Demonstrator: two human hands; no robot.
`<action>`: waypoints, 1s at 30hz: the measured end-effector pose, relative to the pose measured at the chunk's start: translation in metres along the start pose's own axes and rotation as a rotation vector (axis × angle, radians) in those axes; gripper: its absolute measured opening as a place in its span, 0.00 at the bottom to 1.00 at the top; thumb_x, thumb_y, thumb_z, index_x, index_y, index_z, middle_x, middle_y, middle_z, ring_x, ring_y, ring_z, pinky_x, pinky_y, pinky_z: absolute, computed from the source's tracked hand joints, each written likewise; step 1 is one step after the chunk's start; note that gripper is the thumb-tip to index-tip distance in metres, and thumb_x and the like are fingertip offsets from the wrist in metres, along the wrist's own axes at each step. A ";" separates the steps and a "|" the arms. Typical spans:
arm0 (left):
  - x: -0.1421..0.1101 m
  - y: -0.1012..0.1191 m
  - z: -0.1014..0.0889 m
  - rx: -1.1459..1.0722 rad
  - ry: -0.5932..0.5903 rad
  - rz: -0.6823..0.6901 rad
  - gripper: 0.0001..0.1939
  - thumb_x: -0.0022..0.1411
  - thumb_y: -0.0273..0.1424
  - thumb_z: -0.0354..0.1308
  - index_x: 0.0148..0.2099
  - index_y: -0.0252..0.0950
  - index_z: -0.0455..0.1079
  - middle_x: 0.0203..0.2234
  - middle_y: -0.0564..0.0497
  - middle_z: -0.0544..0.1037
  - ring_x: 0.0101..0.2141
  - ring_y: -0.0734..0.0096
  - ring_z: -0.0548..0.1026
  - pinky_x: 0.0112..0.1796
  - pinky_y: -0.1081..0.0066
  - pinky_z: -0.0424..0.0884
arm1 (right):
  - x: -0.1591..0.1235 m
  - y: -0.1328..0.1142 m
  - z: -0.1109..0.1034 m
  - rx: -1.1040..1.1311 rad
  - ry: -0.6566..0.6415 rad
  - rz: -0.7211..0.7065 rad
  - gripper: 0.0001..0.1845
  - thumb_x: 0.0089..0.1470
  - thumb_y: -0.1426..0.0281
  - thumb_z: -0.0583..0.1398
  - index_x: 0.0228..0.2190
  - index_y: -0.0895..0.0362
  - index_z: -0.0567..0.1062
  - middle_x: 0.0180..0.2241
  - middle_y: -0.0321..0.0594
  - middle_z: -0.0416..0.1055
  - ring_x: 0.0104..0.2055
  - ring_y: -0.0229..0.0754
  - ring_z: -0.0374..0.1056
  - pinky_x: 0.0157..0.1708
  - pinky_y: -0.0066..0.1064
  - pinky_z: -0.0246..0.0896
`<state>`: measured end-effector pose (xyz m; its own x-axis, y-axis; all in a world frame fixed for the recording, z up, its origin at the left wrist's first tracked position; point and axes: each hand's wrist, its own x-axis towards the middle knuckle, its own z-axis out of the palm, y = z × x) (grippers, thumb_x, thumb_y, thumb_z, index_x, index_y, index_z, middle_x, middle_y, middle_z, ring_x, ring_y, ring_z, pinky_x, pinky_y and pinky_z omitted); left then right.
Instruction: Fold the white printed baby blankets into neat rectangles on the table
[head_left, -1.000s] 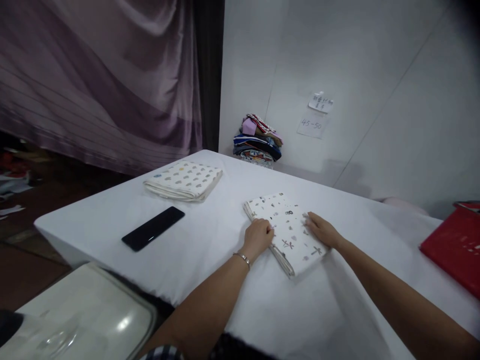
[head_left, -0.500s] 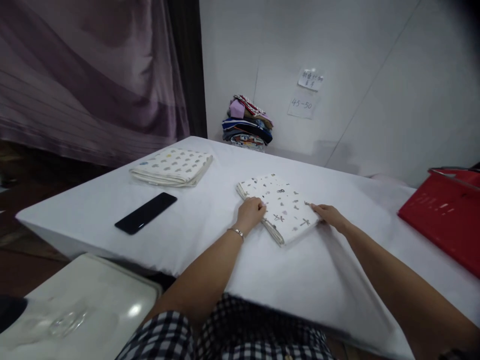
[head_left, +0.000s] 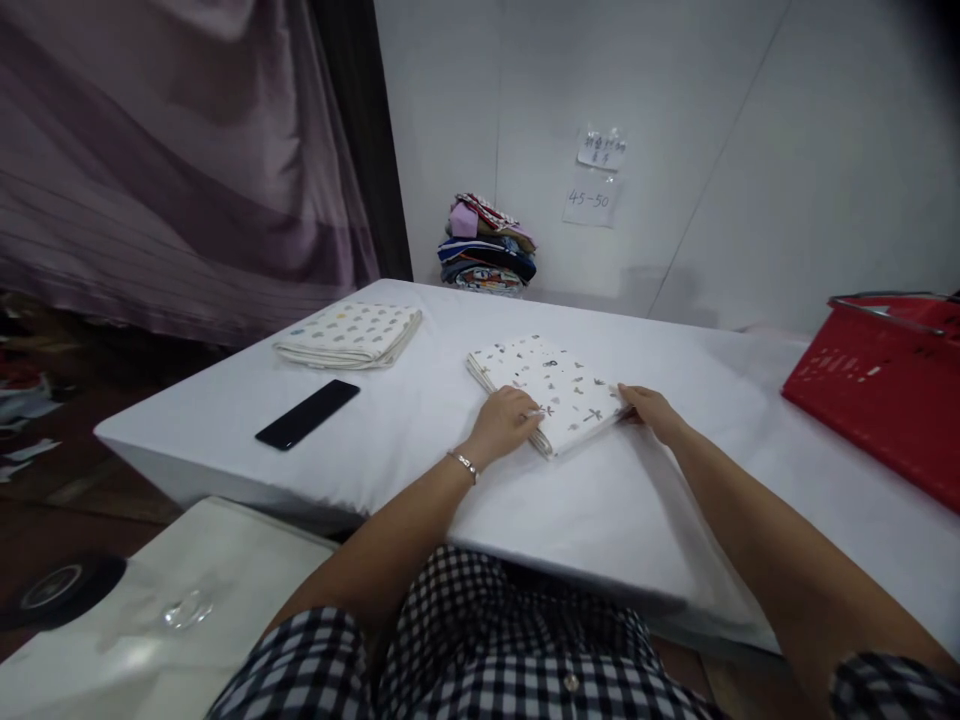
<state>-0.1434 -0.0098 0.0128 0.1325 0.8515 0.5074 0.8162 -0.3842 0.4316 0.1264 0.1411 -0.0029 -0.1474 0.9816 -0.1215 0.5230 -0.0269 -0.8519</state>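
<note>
A folded white cloth point(head_left: 566, 385) printed with small grey and brown motifs lies on the white-covered table in front of me. My left hand point(head_left: 507, 420) is closed over its near left edge, fingers curled on top. At the right corner my right hand point(head_left: 646, 408) pinches the cloth, its fingertips partly hidden beneath. A second folded cloth point(head_left: 356, 335), white with grey heart-like prints, rests farther left. Between that one and my left arm lies a black phone point(head_left: 308, 414).
The table point(head_left: 420, 450) has a white cover. A red basket point(head_left: 885, 390) with a metal handle stands at the right. Several folded fabrics point(head_left: 487, 245) are stacked beyond the far edge. Lower left is a pale surface point(head_left: 247, 560); a purple curtain point(head_left: 187, 150) hangs behind.
The view has shifted slightly. My left hand has slid along the cloth's left edge toward the near corner, its fingers lying more over the top. My right hand stays at the right corner.
</note>
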 end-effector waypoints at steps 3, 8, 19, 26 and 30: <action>-0.014 0.014 -0.003 -0.033 -0.114 0.165 0.14 0.58 0.41 0.57 0.44 0.40 0.70 0.43 0.51 0.74 0.47 0.67 0.67 0.49 0.66 0.59 | 0.001 0.006 -0.002 0.053 0.000 -0.012 0.23 0.54 0.55 0.53 0.38 0.60 0.74 0.33 0.45 0.73 0.32 0.40 0.68 0.29 0.27 0.67; -0.022 0.017 0.002 0.073 -0.214 0.209 0.11 0.60 0.33 0.56 0.46 0.40 0.70 0.43 0.51 0.74 0.46 0.67 0.67 0.48 0.63 0.59 | 0.006 0.011 0.005 0.064 0.053 -0.065 0.21 0.50 0.57 0.57 0.38 0.61 0.75 0.31 0.43 0.73 0.28 0.38 0.67 0.27 0.25 0.65; -0.031 0.020 0.015 0.178 -0.143 0.221 0.08 0.61 0.28 0.53 0.41 0.37 0.70 0.39 0.49 0.75 0.41 0.65 0.68 0.44 0.63 0.62 | 0.007 0.002 0.002 -0.266 0.175 -0.248 0.20 0.48 0.60 0.57 0.37 0.61 0.77 0.34 0.47 0.74 0.38 0.47 0.69 0.39 0.35 0.61; -0.033 0.023 0.013 0.170 -0.140 0.198 0.07 0.60 0.29 0.53 0.40 0.36 0.71 0.38 0.49 0.75 0.41 0.65 0.69 0.43 0.64 0.62 | -0.015 -0.015 0.024 -0.605 0.051 -0.616 0.26 0.57 0.59 0.51 0.53 0.58 0.66 0.59 0.46 0.57 0.62 0.50 0.49 0.59 0.45 0.44; -0.035 0.024 0.010 0.120 -0.133 0.174 0.08 0.59 0.28 0.54 0.41 0.37 0.72 0.39 0.49 0.76 0.41 0.66 0.70 0.44 0.65 0.63 | -0.022 0.001 0.035 -0.836 -0.037 -0.609 0.27 0.61 0.58 0.44 0.56 0.56 0.63 0.61 0.43 0.53 0.64 0.50 0.44 0.59 0.52 0.40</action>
<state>-0.1231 -0.0454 -0.0022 0.3427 0.8189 0.4604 0.8346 -0.4903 0.2508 0.1005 0.1128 -0.0190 -0.6007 0.7780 0.1839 0.7650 0.6262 -0.1504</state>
